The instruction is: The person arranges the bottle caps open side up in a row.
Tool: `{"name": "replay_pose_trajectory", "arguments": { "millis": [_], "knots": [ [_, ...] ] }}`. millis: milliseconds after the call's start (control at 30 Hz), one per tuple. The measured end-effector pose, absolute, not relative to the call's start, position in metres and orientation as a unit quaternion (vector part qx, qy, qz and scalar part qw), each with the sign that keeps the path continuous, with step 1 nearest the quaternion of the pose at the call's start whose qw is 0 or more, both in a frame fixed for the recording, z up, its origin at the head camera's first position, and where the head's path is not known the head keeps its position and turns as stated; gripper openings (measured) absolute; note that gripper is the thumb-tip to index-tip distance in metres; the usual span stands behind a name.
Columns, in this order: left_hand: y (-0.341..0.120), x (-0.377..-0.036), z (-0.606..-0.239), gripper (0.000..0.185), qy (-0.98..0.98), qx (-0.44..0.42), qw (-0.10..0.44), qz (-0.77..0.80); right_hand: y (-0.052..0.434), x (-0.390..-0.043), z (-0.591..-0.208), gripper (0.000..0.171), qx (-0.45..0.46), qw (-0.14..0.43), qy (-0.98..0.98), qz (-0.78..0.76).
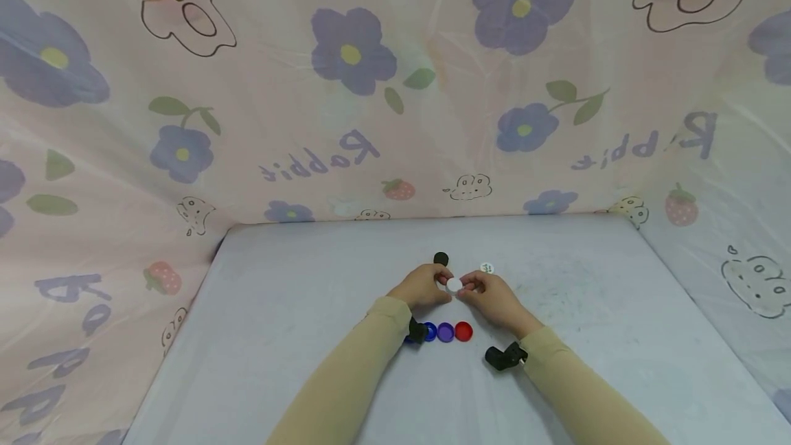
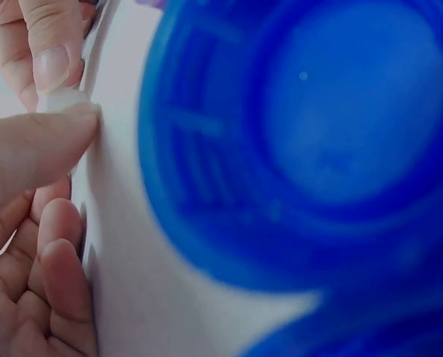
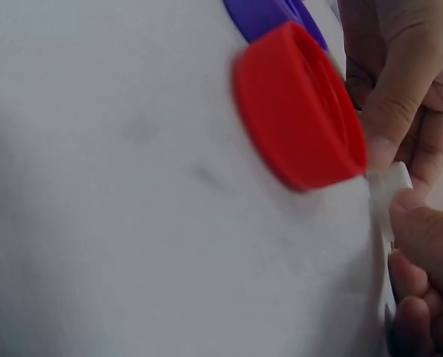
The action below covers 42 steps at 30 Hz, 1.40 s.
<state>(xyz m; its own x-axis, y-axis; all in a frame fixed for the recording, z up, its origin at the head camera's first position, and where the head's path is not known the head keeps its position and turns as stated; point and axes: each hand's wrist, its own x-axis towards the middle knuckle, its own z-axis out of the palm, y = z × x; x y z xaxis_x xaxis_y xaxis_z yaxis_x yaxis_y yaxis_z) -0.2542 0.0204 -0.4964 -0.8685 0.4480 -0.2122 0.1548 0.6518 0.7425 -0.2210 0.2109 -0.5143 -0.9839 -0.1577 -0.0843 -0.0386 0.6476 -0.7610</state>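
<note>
Between both hands is a white bottle cap (image 1: pixel 454 286). The left hand (image 1: pixel 425 286) pinches it from the left with thumb and fingers, and the right hand (image 1: pixel 494 299) pinches its right side. In the right wrist view the white cap (image 3: pixel 389 186) shows as a small pale edge between the two thumbs. Nearer the person, a red cap (image 1: pixel 463 332), a purple cap (image 1: pixel 445 332) and a blue cap (image 1: pixel 429 331) lie in a row. Close up in the left wrist view, the blue cap (image 2: pixel 348 104) lies with its hollow side showing, beside another blue piece (image 2: pixel 385 331).
Beyond the left hand sits a black cap (image 1: pixel 441 258). A white cap with dark markings (image 1: pixel 487 268) lies past the right hand. Black wrist cameras hang under both sleeves, the left one partly covering the row. Printed cloth walls (image 1: pixel 395 122) enclose the white table (image 1: pixel 278 307).
</note>
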Motion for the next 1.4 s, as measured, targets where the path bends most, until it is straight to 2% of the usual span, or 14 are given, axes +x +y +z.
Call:
{"name": "replay_pose_trajectory", "arguments": {
  "millis": [200,633,800,1133,1400],
  "knots": [
    [0.020,-0.254,-0.496,0.025,0.887,0.161,0.189,0.390,0.209,-0.219,-0.513,0.026,-0.055,0.072,0.905,-0.415],
    [0.013,-0.252,-0.494,0.025,0.857,0.175,0.223,0.430,0.210,-0.213,-0.512,0.031,-0.062,0.069,0.892,-0.443],
    [0.009,-0.243,-0.483,0.027,0.852,0.185,0.206,0.444,0.209,-0.208,-0.503,0.036,-0.074,0.069,0.882,-0.460],
    [0.002,-0.223,-0.467,0.024,0.861,0.189,0.179,0.437,0.206,-0.196,-0.491,0.033,-0.079,0.059,0.887,-0.451],
    [-0.001,-0.218,-0.465,0.032,0.868,0.195,0.167,0.424,0.205,-0.193,-0.491,0.033,-0.090,0.054,0.883,-0.457]
  ]
}}
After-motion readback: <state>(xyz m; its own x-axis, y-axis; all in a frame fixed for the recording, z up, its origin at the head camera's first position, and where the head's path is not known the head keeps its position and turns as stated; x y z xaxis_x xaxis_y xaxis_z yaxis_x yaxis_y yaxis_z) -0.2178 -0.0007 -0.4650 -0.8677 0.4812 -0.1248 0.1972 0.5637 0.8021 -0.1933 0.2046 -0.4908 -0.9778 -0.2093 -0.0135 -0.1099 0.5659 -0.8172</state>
